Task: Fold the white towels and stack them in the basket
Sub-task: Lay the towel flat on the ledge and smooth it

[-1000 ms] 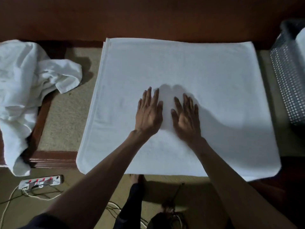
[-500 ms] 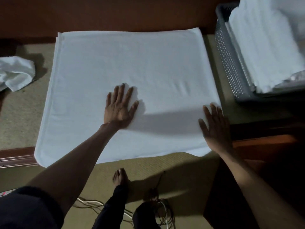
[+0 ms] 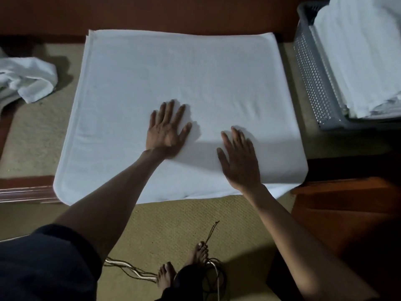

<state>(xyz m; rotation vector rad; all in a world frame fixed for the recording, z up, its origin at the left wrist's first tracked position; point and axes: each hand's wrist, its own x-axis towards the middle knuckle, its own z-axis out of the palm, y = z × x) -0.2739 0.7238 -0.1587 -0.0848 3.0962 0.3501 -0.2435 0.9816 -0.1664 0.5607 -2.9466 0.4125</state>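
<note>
Your left hand (image 3: 167, 131) and right hand (image 3: 238, 161) lie flat on the folded white towel (image 3: 152, 72) at mid-frame. Each grip is wide, fingers straight, holding nothing. The basket (image 3: 312, 83) is at upper right.

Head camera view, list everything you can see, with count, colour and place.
Spread towel: one, white, flat in the centre.
Crumpled towel: one, white, far left.
Basket: one, grey, perforated, upper right.
Stacked towels: count unclear, white, inside the basket.
Cables: several, dark and pale, floor at bottom centre.
Feet: two, bare, by the cables.
Left hand: fingers straight, flat on the spread towel.
Right hand: flat on the towel's near right part.
</note>
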